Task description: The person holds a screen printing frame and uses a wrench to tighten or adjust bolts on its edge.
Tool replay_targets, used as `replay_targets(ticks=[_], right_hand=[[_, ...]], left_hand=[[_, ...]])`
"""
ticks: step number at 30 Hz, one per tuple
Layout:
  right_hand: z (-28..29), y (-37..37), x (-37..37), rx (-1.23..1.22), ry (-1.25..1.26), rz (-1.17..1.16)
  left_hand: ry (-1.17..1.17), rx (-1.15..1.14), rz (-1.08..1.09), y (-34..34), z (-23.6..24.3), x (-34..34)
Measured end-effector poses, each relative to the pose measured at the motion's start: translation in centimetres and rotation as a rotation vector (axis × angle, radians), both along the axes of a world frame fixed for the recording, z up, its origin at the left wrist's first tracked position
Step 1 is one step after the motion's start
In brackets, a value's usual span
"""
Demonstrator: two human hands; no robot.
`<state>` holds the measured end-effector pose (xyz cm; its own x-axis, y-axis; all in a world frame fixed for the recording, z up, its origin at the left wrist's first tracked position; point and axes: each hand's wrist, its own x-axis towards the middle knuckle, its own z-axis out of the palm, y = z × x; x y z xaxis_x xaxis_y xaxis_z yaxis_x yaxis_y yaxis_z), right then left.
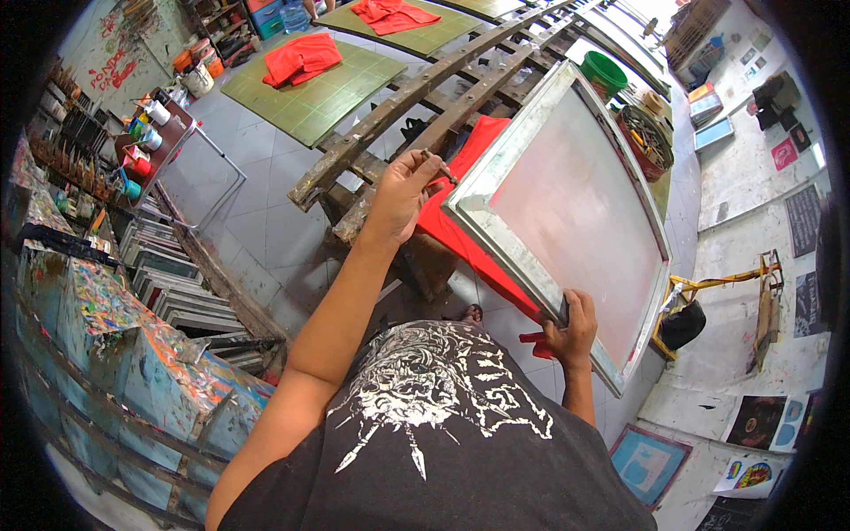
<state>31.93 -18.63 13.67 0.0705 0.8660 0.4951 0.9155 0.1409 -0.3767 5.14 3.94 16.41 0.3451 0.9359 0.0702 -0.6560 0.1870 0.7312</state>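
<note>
A large screen-printing frame [506, 239] with pale aluminium edges and a whitish mesh [580, 212] stands tilted in front of me, over a red cloth [469, 243]. My right hand [571, 329] grips its near edge, fingers over the top of the rim. At the frame's left corner, my left hand [409, 193] is closed in a pinch on a small dark rod-like piece [450, 174]. The piece reaches toward that corner; I cannot make out whether it touches the frame. Part of the red cloth hangs below the frame's near side.
Wooden rails [425, 88] run away from me beside green boards [310, 97] bearing folded red garments [303, 59]. A green bucket [604, 74] and a tool-filled container [645, 142] stand beyond the frame. Stacked frames [181, 283] and a small paint table [164, 146] line the left.
</note>
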Motion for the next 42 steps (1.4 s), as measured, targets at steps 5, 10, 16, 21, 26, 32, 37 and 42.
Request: replay_targets(ticks=[5, 10, 16, 21, 26, 32, 37, 42], right_hand=[[-0.1, 0.0, 0.0, -0.008, 0.009, -0.009], [-0.1, -0.1, 0.0, 0.015, -0.004, -0.017], [-0.1, 0.2, -0.1, 0.015, 0.003, -0.003], [-0.1, 0.1, -0.1, 0.007, -0.004, -0.004], [0.1, 0.1, -0.1, -0.007, -0.001, 0.001], [-0.4, 0.0, 0.2, 0.005, -0.007, 0.014], [-0.2, 0.0, 0.2, 0.01, -0.016, 0.023], [0.0, 0.1, -0.1, -0.001, 0.0, 0.01]], left_hand=[[0.049, 0.072, -0.01, 0.7, -1.1, -0.6], [-0.183, -0.11, -0.051, -0.8, 1.5, 0.1], [-0.073, 0.04, -0.007, 1.1, -2.5, 0.0], [-0.042, 0.045, -0.017, 0.4, -1.1, -0.3], [-0.09, 0.025, -0.068, -0.5, 1.0, 0.1], [0.056, 0.12, -0.05, 0.7, -1.8, -0.2], [-0.124, -0.018, -0.124, -0.7, 1.0, 0.2], [-0.034, 0.049, -0.101, 0.1, -1.0, 0.2]])
